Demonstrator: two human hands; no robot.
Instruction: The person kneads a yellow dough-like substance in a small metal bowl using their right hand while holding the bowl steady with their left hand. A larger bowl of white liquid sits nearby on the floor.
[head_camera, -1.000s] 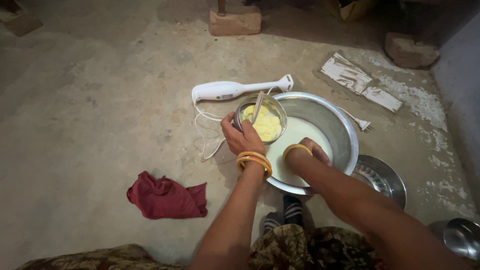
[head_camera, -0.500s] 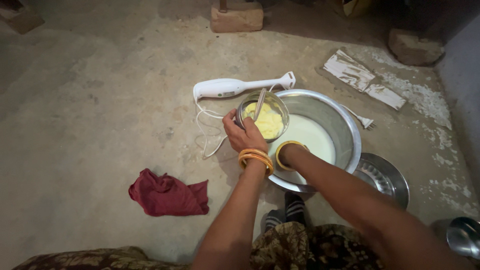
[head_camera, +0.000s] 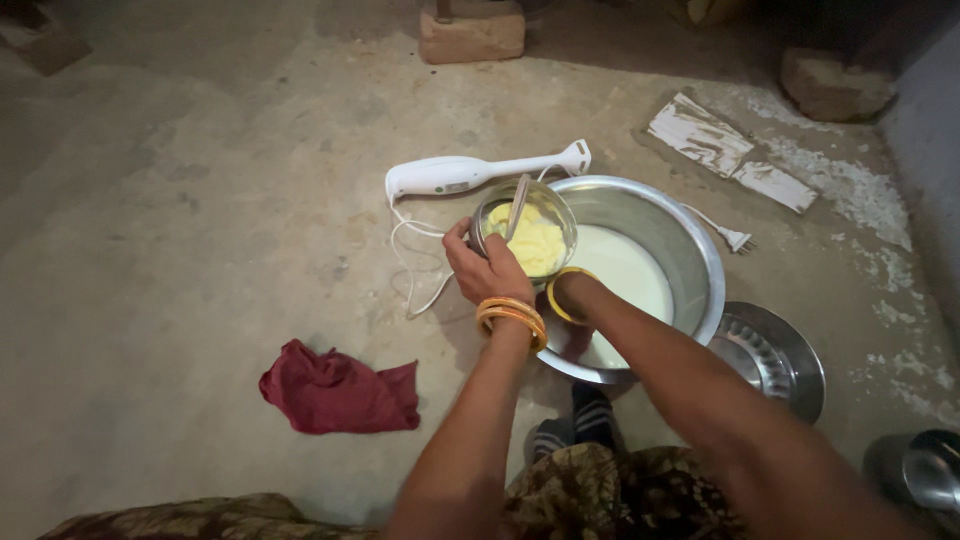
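Left hand gripped the small bowl of butter by its wall, held over the big basin's rim. Right hand sat hidden beneath it; grip unclear. Butter looked soft, greasy; bowl likely slippery, best held at the rim.

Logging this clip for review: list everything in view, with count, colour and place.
Small bowl: one, steel, yellow butter and a spoon inside, held above big bowl's left rim.
Big bowl: one, steel, white liquid inside, centre.
Hand blender: one, white, corded, behind the bowls.
Cloth: one, dark red, floor left.
Steel lid: one, right of big bowl.
Bricks: several, far edge.
Left hand: grips small bowl, orange bangles.
Right hand: under small bowl, mostly hidden; yellow bangle.
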